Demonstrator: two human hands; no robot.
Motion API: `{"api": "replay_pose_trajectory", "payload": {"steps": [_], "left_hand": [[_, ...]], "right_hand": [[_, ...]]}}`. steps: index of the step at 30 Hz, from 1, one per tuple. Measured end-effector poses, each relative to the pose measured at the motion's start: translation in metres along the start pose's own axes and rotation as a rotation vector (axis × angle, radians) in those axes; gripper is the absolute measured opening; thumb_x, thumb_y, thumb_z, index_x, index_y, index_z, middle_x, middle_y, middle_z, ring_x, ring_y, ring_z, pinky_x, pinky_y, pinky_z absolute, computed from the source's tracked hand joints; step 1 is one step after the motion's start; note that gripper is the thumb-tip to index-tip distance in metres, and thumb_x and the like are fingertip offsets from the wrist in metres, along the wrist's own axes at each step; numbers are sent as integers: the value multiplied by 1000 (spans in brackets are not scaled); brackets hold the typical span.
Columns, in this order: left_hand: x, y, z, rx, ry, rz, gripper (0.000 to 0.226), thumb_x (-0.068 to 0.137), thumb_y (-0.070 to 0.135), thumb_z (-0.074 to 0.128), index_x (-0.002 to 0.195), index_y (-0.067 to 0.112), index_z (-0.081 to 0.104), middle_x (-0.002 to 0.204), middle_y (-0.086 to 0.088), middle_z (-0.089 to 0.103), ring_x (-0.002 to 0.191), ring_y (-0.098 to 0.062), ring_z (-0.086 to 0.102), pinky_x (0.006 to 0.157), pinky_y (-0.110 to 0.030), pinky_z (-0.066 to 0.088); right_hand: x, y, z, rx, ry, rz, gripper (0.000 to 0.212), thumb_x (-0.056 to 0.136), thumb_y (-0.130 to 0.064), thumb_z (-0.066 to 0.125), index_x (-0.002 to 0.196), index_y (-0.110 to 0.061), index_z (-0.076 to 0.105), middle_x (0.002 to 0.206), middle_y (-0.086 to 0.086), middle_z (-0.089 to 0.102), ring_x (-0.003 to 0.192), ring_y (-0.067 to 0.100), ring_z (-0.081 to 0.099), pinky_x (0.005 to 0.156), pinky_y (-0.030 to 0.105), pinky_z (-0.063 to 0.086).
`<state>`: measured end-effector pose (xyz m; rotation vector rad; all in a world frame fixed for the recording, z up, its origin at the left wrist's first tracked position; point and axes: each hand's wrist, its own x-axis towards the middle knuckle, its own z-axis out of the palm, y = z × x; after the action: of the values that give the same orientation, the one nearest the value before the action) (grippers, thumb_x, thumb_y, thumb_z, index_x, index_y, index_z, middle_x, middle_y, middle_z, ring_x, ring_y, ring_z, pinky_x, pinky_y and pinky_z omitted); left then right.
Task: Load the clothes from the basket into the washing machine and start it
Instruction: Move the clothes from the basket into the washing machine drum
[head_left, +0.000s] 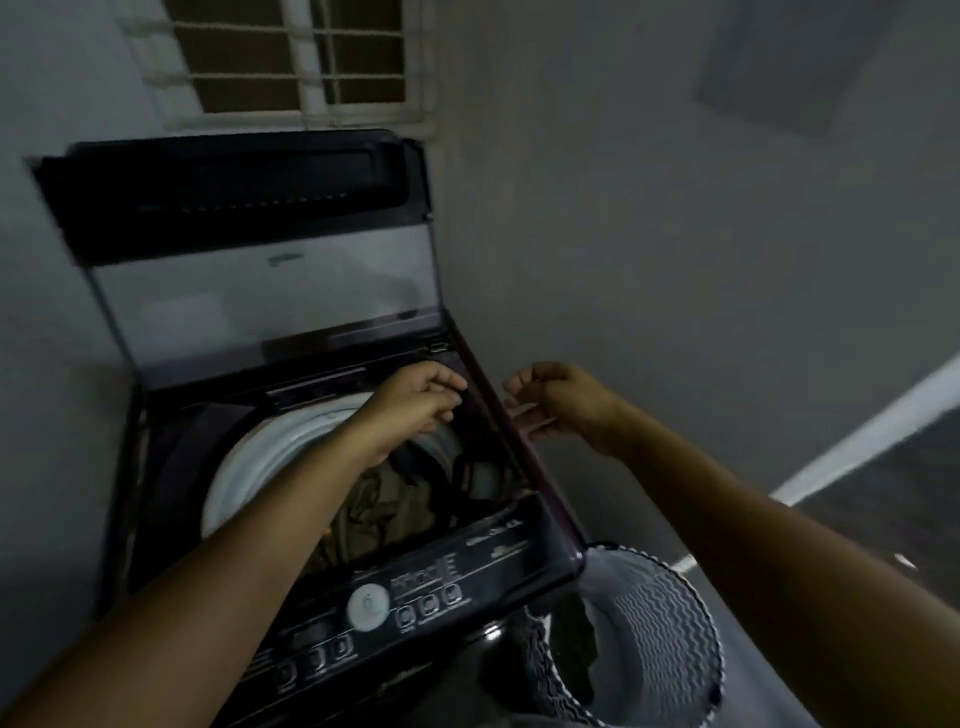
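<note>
Head view: a person's left hand reaches over the open washing machine, fingers curled, holding nothing visible; clothes lie in its drum. Right hand hovers loosely curled and empty beyond the machine's right edge, above the basket.

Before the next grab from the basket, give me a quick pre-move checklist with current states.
1. Washing machine lid raised: ok.
2. Drum opening reachable: ok, clothes already inside.
3. Left hand free: cannot tell, fingers curled over the drum.
4. Right hand free: cannot tell, blurred past the machine's right edge.
5. Basket within reach: ok, beside the machine's front right corner.
6. Basket emptied: not ok, a dark item remains.
</note>
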<state>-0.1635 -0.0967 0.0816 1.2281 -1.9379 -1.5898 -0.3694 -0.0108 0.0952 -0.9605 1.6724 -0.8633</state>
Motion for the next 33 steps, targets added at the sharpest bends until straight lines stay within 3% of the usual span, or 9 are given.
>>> {"api": "replay_pose_trajectory", "payload": {"steps": [9,13,17,20,24,28,29,31,33], "left_hand": [[32,57,192,75,-221,56,20,98,9,55,108,21,66,105,-5,69,88,-13,65,77,-28,49],[39,44,276,169,-295,24,19,96,8,58,109,18,67,97,-2,67,85,-12,64,74,-27,49],[56,-10,349,380,-393,-32,20,91,6,63,106,17,70,104,-5,70,95,-21,68,87,-38,56],[64,-66,396,628,-460,-50,30,91,16,67,121,16,68,125,-6,64,116,-21,62,96,-24,46],[73,-159,445,732,-603,-154,42,96,29,63,137,21,58,142,-2,50,130,-19,52,108,-30,42],[90,-261,480,644,-594,-336,46,95,34,64,139,23,54,142,-1,46,131,-22,49,107,-34,44],[95,-284,488,526,-529,-440,49,95,34,66,141,23,52,141,0,47,130,-23,51,103,-33,45],[112,-323,502,137,-336,-727,54,98,33,64,147,22,45,135,-2,52,124,-26,56,93,-35,48],[136,-371,515,-212,-195,-944,53,101,34,58,149,22,38,128,-3,58,112,-29,62,90,-43,52]], "right_hand": [[-78,109,-162,-13,226,98,8,98,-12,55,101,-15,62,100,10,68,84,24,69,68,32,52],[-99,192,-214,-273,249,174,13,93,-14,58,102,-14,67,102,13,72,87,25,70,71,34,53],[-107,286,-237,-734,95,212,34,94,-31,60,127,-22,62,125,8,68,113,29,64,96,37,53],[-102,354,-231,-1060,-95,193,49,94,-36,56,141,-23,51,139,11,55,124,36,55,101,46,51],[-72,433,-201,-1208,-323,157,47,95,-33,51,141,-22,52,142,13,51,126,38,53,102,50,48],[-20,509,-160,-871,-338,310,44,96,-33,53,137,-19,58,137,12,56,122,35,57,100,42,48],[-4,528,-149,-655,-311,382,40,97,-31,56,134,-16,61,131,12,60,117,32,60,97,35,50],[27,559,-132,-89,-152,572,19,100,-19,57,114,-13,68,104,10,63,90,27,61,72,24,52],[63,604,-112,372,60,765,16,101,-15,51,92,-20,63,88,6,57,76,24,57,59,25,51]]}}
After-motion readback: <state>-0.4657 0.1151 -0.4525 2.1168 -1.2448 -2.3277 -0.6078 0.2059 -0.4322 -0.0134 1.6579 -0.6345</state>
